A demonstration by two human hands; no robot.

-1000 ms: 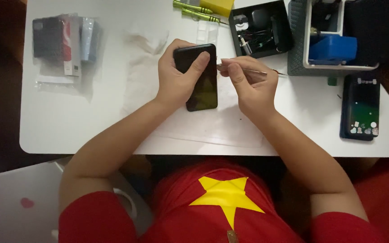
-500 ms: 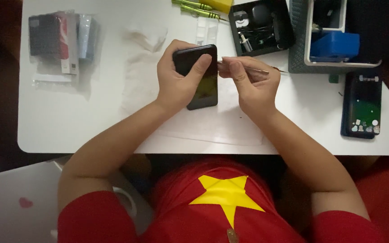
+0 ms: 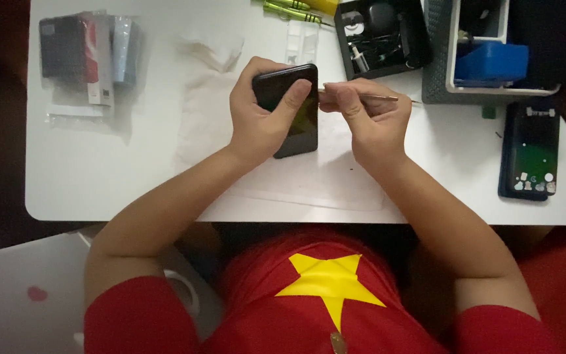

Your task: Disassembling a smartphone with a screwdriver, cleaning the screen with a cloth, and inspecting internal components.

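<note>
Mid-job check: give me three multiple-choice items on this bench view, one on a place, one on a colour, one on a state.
1. Where is the opened phone body with the green board?
A. right of both hands
B. far left, by the packets
C. under the left hand

2. What colour is the box in the white-framed tray?
A. red
B. blue
C. yellow

3. How is the black phone held?
A. lying untouched
B. in the right hand
C. in the left hand's grip

Answers:
1. A: the opened phone body lies at the table's right edge.
2. B: the box is blue.
3. C: the left hand wraps the black phone; the right hand holds a thin metal tool.
</note>
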